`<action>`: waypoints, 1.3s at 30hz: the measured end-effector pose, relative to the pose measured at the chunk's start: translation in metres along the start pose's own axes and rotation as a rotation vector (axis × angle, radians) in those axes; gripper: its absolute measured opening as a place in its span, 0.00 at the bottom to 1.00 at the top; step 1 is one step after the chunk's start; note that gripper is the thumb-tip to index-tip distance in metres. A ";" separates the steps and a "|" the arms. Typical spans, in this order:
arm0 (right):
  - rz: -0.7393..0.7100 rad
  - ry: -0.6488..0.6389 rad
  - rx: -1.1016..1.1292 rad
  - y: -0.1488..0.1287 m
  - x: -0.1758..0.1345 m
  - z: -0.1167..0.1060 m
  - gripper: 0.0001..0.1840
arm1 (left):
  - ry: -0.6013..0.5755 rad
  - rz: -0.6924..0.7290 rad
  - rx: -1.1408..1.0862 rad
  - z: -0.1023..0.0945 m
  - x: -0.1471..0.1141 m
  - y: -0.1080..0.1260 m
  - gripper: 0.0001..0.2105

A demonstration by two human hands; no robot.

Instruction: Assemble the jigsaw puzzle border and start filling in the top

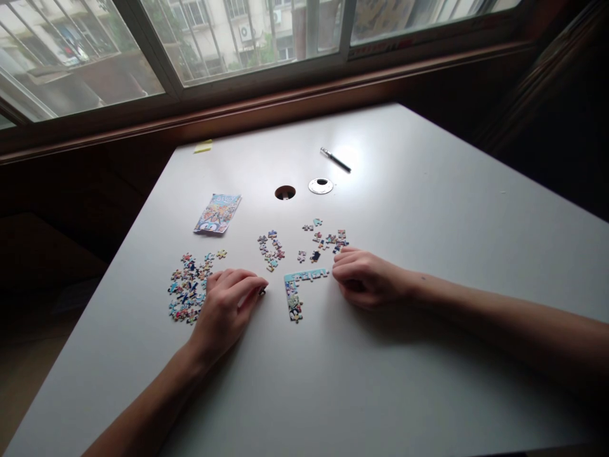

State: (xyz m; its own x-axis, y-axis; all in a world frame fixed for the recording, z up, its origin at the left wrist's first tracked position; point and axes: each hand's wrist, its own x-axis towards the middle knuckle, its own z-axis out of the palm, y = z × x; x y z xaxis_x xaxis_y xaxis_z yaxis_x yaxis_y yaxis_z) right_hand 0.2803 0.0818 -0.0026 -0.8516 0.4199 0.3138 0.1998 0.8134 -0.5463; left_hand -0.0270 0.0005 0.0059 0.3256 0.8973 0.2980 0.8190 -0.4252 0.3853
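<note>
Between the thumb and index finger of my left hand [228, 303] is a small dark puzzle piece [262, 291]. That hand rests beside a heap of loose puzzle pieces [185, 292], partly covering its right edge. An L-shaped joined puzzle section [292, 289], blue along its top and multicoloured down its left side, lies flat between my hands. My right hand [359, 276] is curled closed on the table at the right end of the section's top strip. Its fingertips are turned away, so anything in them is hidden. Loose pieces [339, 240] lie just beyond its knuckles.
Further pieces [271, 249] form a loose ring beyond the L-shaped section. A picture card [217, 213] lies at the left. Farther back are a round table hole [285, 192], its cover [321, 185], a pen [335, 159] and a yellow slip [203, 146] near the window.
</note>
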 end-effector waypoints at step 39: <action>0.454 0.381 -0.323 0.051 -0.007 -0.021 0.15 | 0.018 0.016 -0.022 0.001 0.000 -0.001 0.08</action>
State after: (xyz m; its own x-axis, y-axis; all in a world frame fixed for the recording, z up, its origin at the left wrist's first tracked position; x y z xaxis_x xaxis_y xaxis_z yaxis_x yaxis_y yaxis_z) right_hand 0.3068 0.1292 -0.0161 -0.4304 0.8130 0.3922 0.6827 0.5774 -0.4478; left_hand -0.0268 0.0011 0.0044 0.3296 0.8881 0.3202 0.8031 -0.4421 0.3995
